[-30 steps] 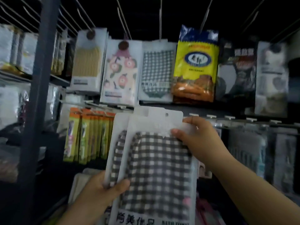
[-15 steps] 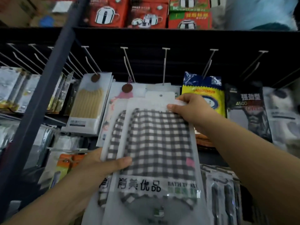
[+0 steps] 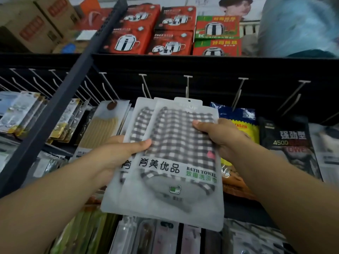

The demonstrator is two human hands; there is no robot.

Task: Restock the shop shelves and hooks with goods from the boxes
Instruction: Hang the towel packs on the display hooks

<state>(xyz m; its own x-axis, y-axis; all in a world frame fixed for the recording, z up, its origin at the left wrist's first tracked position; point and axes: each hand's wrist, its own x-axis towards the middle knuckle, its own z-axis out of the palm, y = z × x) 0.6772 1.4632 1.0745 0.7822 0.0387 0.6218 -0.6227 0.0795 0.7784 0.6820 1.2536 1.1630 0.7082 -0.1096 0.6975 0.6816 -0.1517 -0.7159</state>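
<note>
both hands held a pair of checked bath towel packets point(image 3: 170, 162), one fanned behind the other, upright with their long axis running up and down. the left hand point(image 3: 117, 153) was closed on the lower left edge, thumb pressed across the front packet, its other fingers hidden behind. the right hand point(image 3: 218, 138) pinched the right edge higher up, thumb on the front and the fingers wrapped out of sight behind.

the relation that mattered was the hang hole point(image 3: 189, 101) in the front packet's top tab, well above both thumbs, sitting just below the tip of the peg hook point(image 3: 187, 87) that reached out from the black back panel point(image 3: 211, 70). the right hand was the nearer to that hole, so it would likely steer the tab up onto the hook.

whether the rear packet's own hole lined up could not be told; its tab was mostly covered. packets already on that hook, if any, were hidden behind the pair. a yellow packet point(image 3: 244, 125) hung just right of the right fingers.
</note>
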